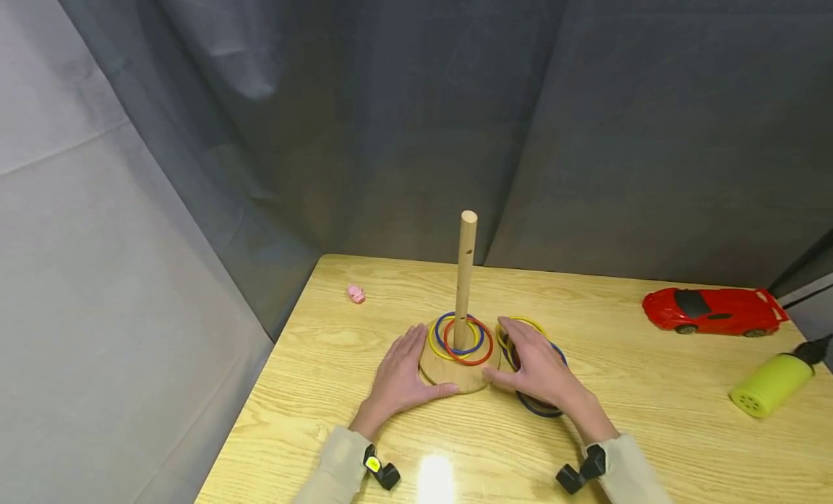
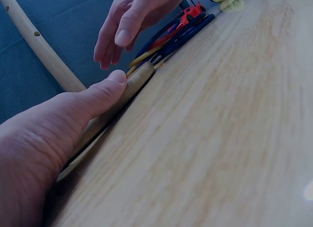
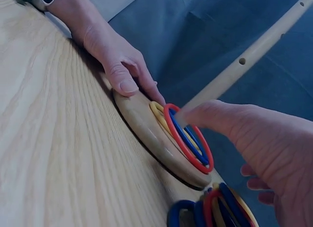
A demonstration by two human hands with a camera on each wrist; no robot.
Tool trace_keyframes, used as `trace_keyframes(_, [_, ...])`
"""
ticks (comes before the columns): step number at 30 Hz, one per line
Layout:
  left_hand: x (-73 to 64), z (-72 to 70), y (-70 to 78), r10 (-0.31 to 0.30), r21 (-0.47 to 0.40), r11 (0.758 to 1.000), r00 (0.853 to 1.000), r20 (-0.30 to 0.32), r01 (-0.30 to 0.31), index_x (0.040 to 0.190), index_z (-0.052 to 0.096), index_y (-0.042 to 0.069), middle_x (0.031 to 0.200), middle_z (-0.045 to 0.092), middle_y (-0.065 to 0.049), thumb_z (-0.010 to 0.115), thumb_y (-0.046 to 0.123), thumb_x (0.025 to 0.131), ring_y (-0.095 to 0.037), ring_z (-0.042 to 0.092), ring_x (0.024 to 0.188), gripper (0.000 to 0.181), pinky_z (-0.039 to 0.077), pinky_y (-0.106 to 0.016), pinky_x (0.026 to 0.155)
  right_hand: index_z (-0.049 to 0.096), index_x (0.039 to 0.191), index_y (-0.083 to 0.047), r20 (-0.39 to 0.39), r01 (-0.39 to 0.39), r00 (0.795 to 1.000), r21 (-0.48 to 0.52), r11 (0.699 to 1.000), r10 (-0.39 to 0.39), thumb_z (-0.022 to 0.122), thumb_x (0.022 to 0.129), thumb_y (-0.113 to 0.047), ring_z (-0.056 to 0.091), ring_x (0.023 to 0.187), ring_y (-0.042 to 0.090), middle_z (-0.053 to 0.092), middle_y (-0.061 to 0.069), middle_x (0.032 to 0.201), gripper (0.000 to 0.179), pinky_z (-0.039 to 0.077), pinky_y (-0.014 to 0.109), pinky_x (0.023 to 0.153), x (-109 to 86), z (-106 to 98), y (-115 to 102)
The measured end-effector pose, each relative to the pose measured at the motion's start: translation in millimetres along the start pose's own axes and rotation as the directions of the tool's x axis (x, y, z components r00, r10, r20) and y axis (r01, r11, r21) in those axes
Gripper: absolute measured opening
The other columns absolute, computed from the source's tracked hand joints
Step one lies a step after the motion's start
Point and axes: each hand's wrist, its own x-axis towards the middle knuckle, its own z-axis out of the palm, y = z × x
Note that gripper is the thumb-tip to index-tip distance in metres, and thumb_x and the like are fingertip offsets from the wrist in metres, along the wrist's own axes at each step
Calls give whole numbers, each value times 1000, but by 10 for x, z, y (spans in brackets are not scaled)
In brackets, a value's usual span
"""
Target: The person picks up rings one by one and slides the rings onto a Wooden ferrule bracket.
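Note:
A wooden ring toss stand (image 1: 460, 381) has a round base and an upright post (image 1: 466, 272). Yellow, blue and red rings (image 1: 470, 361) lie loosely around the post's foot, seen too as rings (image 3: 208, 163) in the right wrist view. My left hand (image 1: 403, 377) grips the base's left edge, its thumb along the front rim. In the left wrist view the thumb (image 2: 105, 90) touches that rim. Over the right side hovers my right hand (image 1: 536, 370), fingers spread and apart from the base in the left wrist view. Beneath it lies a pile of rings (image 1: 543, 411), partly hidden.
A pink pig figure (image 1: 356, 294) sits at the table's back left. Further right are a red toy car (image 1: 716, 311) and a yellow-green bottle (image 1: 771, 385) on its side. A dark curtain (image 1: 403, 128) hangs behind the wooden table (image 1: 390, 272).

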Motion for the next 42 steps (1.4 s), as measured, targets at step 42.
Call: trace_keyframes(42, [-4, 2, 8, 5, -11, 1000, 1000, -6, -5, 166, 26, 6, 171, 28, -8, 59, 96, 71, -23, 23, 159, 135, 21, -39, 131, 60, 131, 7, -51, -288, 958, -159, 944, 284, 77, 74, -79, 58, 103, 41, 62, 23, 115, 105, 53, 57, 82, -407, -206, 377])
